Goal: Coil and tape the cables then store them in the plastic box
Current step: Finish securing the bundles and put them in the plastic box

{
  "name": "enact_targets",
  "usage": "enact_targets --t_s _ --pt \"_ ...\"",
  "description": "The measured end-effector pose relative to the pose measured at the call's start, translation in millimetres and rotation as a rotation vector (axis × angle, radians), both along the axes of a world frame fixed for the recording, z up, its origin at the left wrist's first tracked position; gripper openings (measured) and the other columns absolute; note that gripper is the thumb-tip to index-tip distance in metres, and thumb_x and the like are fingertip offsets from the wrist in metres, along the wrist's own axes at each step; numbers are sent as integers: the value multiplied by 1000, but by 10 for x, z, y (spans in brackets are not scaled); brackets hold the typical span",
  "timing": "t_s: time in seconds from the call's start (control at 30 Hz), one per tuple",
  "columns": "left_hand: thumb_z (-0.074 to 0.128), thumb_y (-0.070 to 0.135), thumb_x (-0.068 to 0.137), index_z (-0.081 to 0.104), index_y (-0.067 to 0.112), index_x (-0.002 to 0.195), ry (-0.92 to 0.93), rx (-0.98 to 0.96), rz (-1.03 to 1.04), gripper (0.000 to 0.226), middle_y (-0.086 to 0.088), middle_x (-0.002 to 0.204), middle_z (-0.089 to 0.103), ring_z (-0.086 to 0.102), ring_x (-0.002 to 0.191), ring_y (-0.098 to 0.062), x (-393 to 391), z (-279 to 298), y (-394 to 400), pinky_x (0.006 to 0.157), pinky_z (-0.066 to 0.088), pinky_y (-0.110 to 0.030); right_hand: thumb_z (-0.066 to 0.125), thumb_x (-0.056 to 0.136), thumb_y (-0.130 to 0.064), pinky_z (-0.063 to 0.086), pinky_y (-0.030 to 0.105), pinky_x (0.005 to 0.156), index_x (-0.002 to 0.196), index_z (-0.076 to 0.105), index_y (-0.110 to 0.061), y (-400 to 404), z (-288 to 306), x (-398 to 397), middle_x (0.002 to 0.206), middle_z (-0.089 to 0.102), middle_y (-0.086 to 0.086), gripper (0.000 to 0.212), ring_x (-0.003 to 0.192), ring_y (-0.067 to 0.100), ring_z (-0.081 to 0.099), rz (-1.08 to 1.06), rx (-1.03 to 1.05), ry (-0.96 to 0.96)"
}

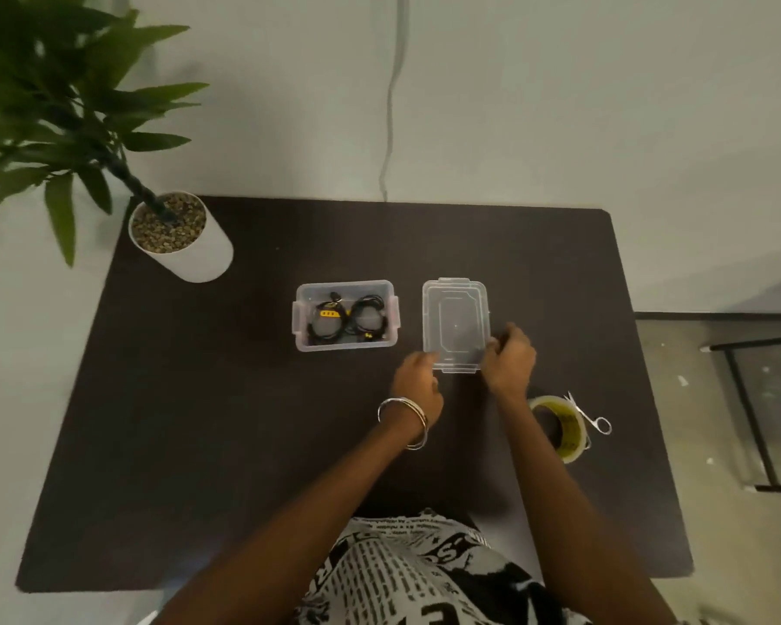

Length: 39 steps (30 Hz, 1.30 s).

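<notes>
Nearest on the dark worktop (199,444), a tape roll (560,428) stands at the right with small scissors (589,415) just beside it. Further in, the left hand (418,381) and right hand (510,358) grasp the near corners of the clear lid (456,324) with curled fingers. The lid lies flat, its long axis running away from the person. To its left, apart from it, the plastic box (346,316) sits uncovered, long axis left to right. Inside it lie two coiled black cables (348,320) side by side. At the far left corner stands a potted plant (179,236).
</notes>
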<state>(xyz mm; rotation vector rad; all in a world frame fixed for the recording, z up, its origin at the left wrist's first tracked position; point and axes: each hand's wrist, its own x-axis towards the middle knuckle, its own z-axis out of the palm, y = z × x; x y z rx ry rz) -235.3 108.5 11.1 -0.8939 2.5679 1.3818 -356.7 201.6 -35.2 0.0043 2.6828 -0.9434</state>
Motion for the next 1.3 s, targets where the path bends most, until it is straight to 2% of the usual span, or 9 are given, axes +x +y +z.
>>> enact_targets --t_s 0.1,0.2,0.43,0.53,0.67,0.9,1.1,1.23,1.3 --pt "47 -3 83 27 4 143 -215 42 39 63 -19 152 21 25 139 -34 -118 -33 147 116 20 -36 57 90 -14 43 50 102 131 46 -5 45 50 40 131 52 18 43 123 36 46 194 89 -21" --pt "45 -5 79 24 5 145 -171 99 107 70 -17 147 35 32 136 -33 -257 -88 163 114 25 -39 55 92 -15 34 51 110 141 34 -4 94 53 40 145 38 17 55 135 36 33 306 153 -25" --pt "55 5 89 38 15 140 -95 457 453 55 -6 127 58 56 116 -25 -405 31 206 98 45 -34 64 86 -6 53 33 87 131 49 -8 163 329 -135 114 63 6 47 105 21 61 -61 -264 -202" --pt "56 8 89 55 15 126 -123 562 426 38 -8 115 64 61 98 -22 -428 59 162 83 51 -35 62 89 -8 56 30 71 101 65 -10 179 527 -275 93 67 2 13 90 20 66 -170 -459 -314" --pt "51 31 95 62 14 108 -36 677 504 24 -7 102 67 60 75 -12 -506 364 -29 65 47 -28 60 88 -7 51 28 70 89 66 -14 117 837 -319 91 65 0 9 84 14 62 102 -396 -19" --pt "53 61 82 55 10 116 290 1232 874 61 -16 105 66 63 97 -32 -262 807 -800 70 55 -47 61 69 8 39 30 99 105 71 -23 -83 911 13 123 54 9 49 118 25 39 632 -364 611" --pt "70 5 78 66 5 99 265 854 810 22 -17 98 70 68 89 -31 178 713 -1122 81 57 -48 66 79 8 36 15 103 123 62 -15 -356 879 307 143 37 9 50 130 18 39 653 -456 201" --pt "70 11 77 69 10 93 168 553 750 16 -14 91 70 68 85 -34 425 510 -1298 76 58 -48 58 86 9 54 42 91 127 56 -10 -543 919 402 122 63 9 45 108 22 64 324 -874 -436" --pt "67 24 81 68 14 95 41 264 639 17 -10 90 70 67 85 -31 508 377 -1394 79 57 -45 59 88 3 56 40 89 127 56 -9 -683 876 437 115 67 8 41 104 22 66 268 -834 -446"
